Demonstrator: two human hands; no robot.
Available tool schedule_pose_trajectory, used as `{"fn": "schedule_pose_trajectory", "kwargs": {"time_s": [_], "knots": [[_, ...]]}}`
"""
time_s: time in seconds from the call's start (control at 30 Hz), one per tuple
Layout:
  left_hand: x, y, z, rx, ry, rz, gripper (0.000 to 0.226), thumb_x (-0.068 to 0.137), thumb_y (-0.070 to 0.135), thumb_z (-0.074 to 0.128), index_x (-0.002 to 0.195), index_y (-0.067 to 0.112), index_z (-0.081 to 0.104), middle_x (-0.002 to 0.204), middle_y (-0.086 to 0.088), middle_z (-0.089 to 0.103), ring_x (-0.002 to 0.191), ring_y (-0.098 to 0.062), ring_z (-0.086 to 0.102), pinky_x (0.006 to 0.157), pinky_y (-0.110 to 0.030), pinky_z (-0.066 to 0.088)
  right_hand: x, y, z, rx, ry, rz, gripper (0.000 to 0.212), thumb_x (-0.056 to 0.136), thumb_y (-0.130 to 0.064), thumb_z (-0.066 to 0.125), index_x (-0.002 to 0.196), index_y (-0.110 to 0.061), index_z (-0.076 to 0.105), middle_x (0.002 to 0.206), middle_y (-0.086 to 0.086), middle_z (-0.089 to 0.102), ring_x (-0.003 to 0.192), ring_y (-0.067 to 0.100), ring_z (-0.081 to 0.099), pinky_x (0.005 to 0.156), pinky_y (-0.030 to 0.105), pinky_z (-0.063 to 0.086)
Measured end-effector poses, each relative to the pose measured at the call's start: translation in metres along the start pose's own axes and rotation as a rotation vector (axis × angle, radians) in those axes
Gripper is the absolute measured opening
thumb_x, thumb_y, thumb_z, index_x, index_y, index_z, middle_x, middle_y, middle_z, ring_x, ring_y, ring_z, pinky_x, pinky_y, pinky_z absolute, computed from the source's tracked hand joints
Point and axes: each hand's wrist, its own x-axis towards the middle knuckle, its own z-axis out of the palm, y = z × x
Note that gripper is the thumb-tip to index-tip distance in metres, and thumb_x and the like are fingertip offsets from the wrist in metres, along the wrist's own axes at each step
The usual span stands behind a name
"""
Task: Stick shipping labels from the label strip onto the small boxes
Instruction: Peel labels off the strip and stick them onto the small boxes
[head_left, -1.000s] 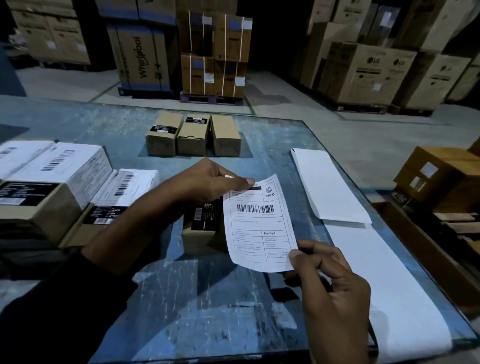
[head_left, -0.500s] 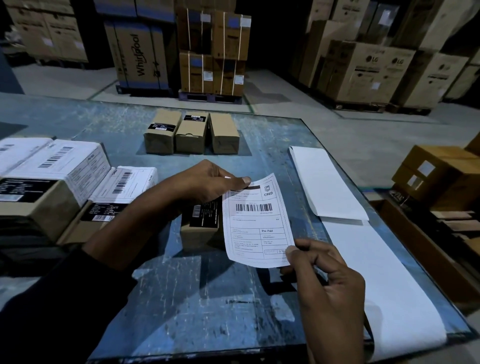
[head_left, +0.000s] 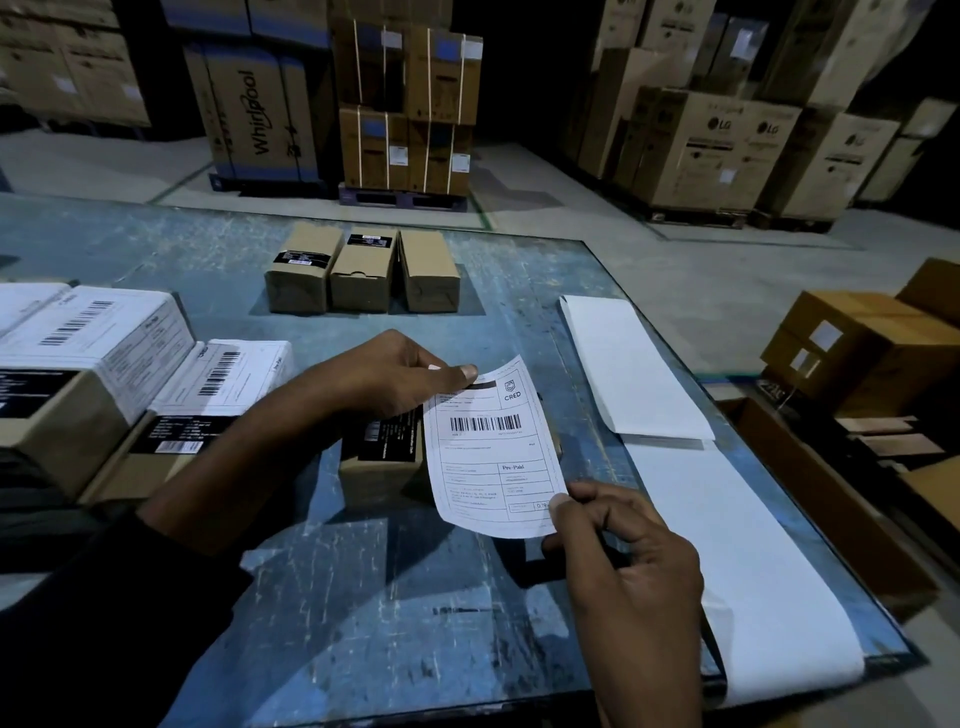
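A white shipping label (head_left: 491, 447) with a barcode hangs between my two hands over the blue table. My left hand (head_left: 395, 379) pinches its top corner. My right hand (head_left: 618, 545) pinches its bottom right corner. Under the label stands a small brown box (head_left: 382, 462) with a black sticker on top, partly hidden by the label. The white label strip (head_left: 727, 525) lies along the table's right side. Three small brown boxes (head_left: 363, 270) stand in a row farther back. Boxes bearing white labels (head_left: 228, 374) sit at the left.
The blue table (head_left: 395, 613) ends at a right edge (head_left: 810, 519) beside brown cartons (head_left: 872, 353) on a lower shelf. Large appliance cartons (head_left: 717, 145) and a pallet stack (head_left: 405, 104) stand on the floor behind the table.
Both hands still hold the label; it has shifted slightly up and left, nearer the small box.
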Motion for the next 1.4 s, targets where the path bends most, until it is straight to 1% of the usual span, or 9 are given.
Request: {"fn": "schedule_pose_trajectory", "kwargs": {"time_s": [0.37, 0.57, 0.7, 0.83, 0.9, 1.0, 1.13, 1.3, 1.4], "knots": [[0.006, -0.008, 0.002, 0.133, 0.027, 0.035, 0.045, 0.095, 0.063, 0.063, 0.083, 0.026, 0.086, 0.079, 0.003, 0.081, 0.074, -0.017, 0.066, 0.072, -0.031, 0.044, 0.001, 0.001, 0.001, -0.079, 0.013, -0.009, 0.036, 0.087, -0.013, 0.080, 0.054, -0.023, 0.072, 0.092, -0.015, 0.074, 0.079, -0.005, 0.070, 0.063, 0.007, 0.050], [0.005, -0.008, 0.002, 0.160, 0.058, 0.043, 0.042, 0.094, 0.064, 0.064, 0.082, 0.030, 0.086, 0.078, 0.004, 0.080, 0.088, -0.033, 0.074, 0.071, -0.032, 0.044, 0.001, 0.001, 0.001, -0.064, 0.019, 0.011, 0.030, 0.088, -0.016, 0.077, 0.058, -0.014, 0.071, 0.085, -0.020, 0.074, 0.077, -0.007, 0.071, 0.064, 0.005, 0.049], [0.002, -0.003, 0.003, 0.189, 0.102, 0.049, 0.043, 0.087, 0.065, 0.071, 0.080, 0.026, 0.086, 0.068, 0.005, 0.077, 0.062, -0.013, 0.059, 0.062, -0.029, 0.039, 0.002, 0.001, 0.001, -0.112, 0.091, 0.039, 0.045, 0.086, -0.033, 0.075, 0.055, -0.008, 0.055, 0.076, -0.001, 0.071, 0.071, 0.011, 0.074, 0.068, 0.032, 0.059], [-0.004, 0.000, -0.001, 0.297, 0.179, 0.098, 0.043, 0.083, 0.067, 0.075, 0.091, 0.027, 0.087, 0.083, 0.006, 0.081, 0.079, -0.011, 0.072, 0.065, -0.030, 0.051, -0.001, 0.004, 0.005, -0.127, 0.292, 0.011, 0.059, 0.088, -0.032, 0.084, 0.051, -0.010, 0.043, 0.067, 0.003, 0.061, 0.063, 0.018, 0.067, 0.069, 0.028, 0.057], [-0.007, 0.002, -0.003, 0.329, 0.204, 0.102, 0.050, 0.082, 0.068, 0.075, 0.106, 0.025, 0.085, 0.099, 0.005, 0.082, 0.094, -0.011, 0.073, 0.079, -0.031, 0.057, -0.005, 0.000, 0.009, -0.142, 0.415, -0.094, 0.053, 0.088, -0.023, 0.085, 0.050, -0.017, 0.048, 0.071, -0.002, 0.061, 0.067, 0.017, 0.064, 0.062, 0.008, 0.044], [-0.014, 0.008, -0.006, 0.397, 0.224, 0.071, 0.068, 0.079, 0.071, 0.076, 0.129, 0.024, 0.072, 0.114, 0.005, 0.079, 0.112, -0.017, 0.069, 0.098, -0.040, 0.057, -0.008, -0.016, 0.011, -0.189, 0.452, -0.330, 0.034, 0.091, -0.025, 0.078, 0.063, -0.026, 0.059, 0.083, -0.007, 0.065, 0.080, 0.017, 0.062, 0.071, 0.011, 0.045], [-0.029, 0.019, -0.024, 0.465, 0.134, 0.034, 0.062, 0.068, 0.070, 0.086, 0.110, 0.027, 0.071, 0.103, 0.009, 0.076, 0.100, -0.013, 0.070, 0.094, -0.041, 0.059, 0.007, -0.047, 0.010, -0.195, 0.203, -0.472, 0.024, 0.098, -0.042, 0.072, 0.078, -0.031, 0.066, 0.089, -0.018, 0.066, 0.094, 0.014, 0.065, 0.077, 0.037, 0.053], [-0.039, 0.018, -0.042, 0.505, -0.049, 0.076, 0.035, 0.071, 0.056, 0.090, 0.088, 0.027, 0.082, 0.085, 0.013, 0.079, 0.087, -0.009, 0.073, 0.087, -0.038, 0.061, 0.032, -0.082, 0.025, -0.224, -0.270, -0.365, 0.061, 0.105, -0.070, 0.038, 0.095, -0.024, 0.077, 0.097, -0.012, 0.074, 0.096, 0.004, 0.067, 0.081, 0.026, 0.050], [-0.036, 0.013, -0.049, 0.509, -0.077, 0.150, 0.004, 0.085, 0.034, 0.086, 0.086, 0.033, 0.082, 0.084, 0.015, 0.080, 0.086, -0.009, 0.075, 0.083, -0.034, 0.060, 0.038, -0.081, 0.039, -0.421, -0.571, -0.268, 0.071, 0.106, -0.072, 0.019, 0.105, -0.023, 0.070, 0.106, -0.007, 0.071, 0.098, 0.004, 0.064, 0.090, 0.036, 0.051]]}}
